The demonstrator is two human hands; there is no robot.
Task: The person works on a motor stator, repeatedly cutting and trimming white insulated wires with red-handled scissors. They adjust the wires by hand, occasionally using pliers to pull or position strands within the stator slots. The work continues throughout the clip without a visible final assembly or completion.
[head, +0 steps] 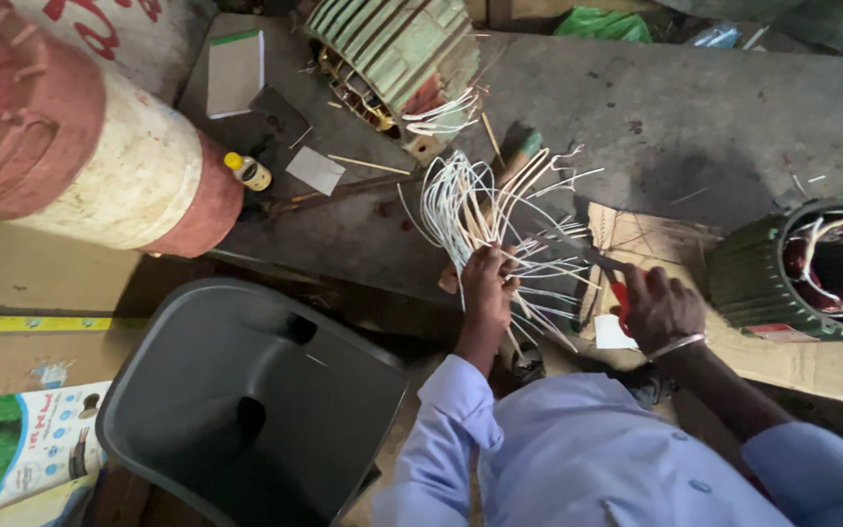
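Grey, scuffed tabletop point(695, 117), cluttered workshop setting, seen from above.

Left hand point(487, 283): fingers closed around the gathered end of a bundle of thin white sleeves point(485, 220). The strands fan out upward and to the right, loose at their far ends. Grip sits at the bundle's lower end, near the table's front edge.

Right hand point(661, 307): fingers curled tight on a red-handled cutter point(621, 298), metal bangle at the wrist. Dark blades point left toward the splayed strands; whether they touch a strand I cannot tell.

Around them: a green finned motor stator point(787, 273) at right, with copper windings and white sleeving inside, resting on flattened cardboard point(636, 239). A second finned motor housing point(392, 49) lies at the top, white leads spilling from it. Thin wooden sticks point(368, 164) are scattered between. A small yellow-capped bottle point(247, 171), a notepad point(234, 70) and a large red-and-cream cylinder point(80, 146) are at left. An empty grey plastic chair point(246, 400) stands below.

Judgement on doing this well: keep the left grip firm so the strands stay aligned at one end, separate one strand or a few from the fan, and bring the blades square across, clear of the left fingers. Loose ends tangle easily; cutting against a steady bundle should give even lengths.
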